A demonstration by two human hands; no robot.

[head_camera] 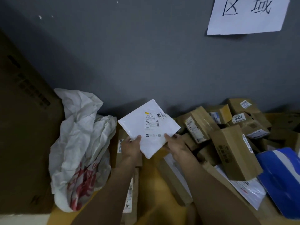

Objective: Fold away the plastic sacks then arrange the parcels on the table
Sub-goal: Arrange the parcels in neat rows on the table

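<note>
Sack unfolded, parcels only partly arranged.
The plastic sack point(81, 148) lies crumpled at the left, so folding seems not done; the brown parcels point(227, 127) are a loose heap. Left hand point(130, 147) and right hand point(176, 144) pinch a white parcel point(149, 127) above the bench point(151, 189). It is almost square, without a clear long axis, one corner towards the wall.

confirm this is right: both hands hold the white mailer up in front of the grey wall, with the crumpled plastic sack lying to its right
Not quite. The head view shows the left hand and right hand holding the white mailer before the grey wall, but the crumpled plastic sack lies to its left.
</note>
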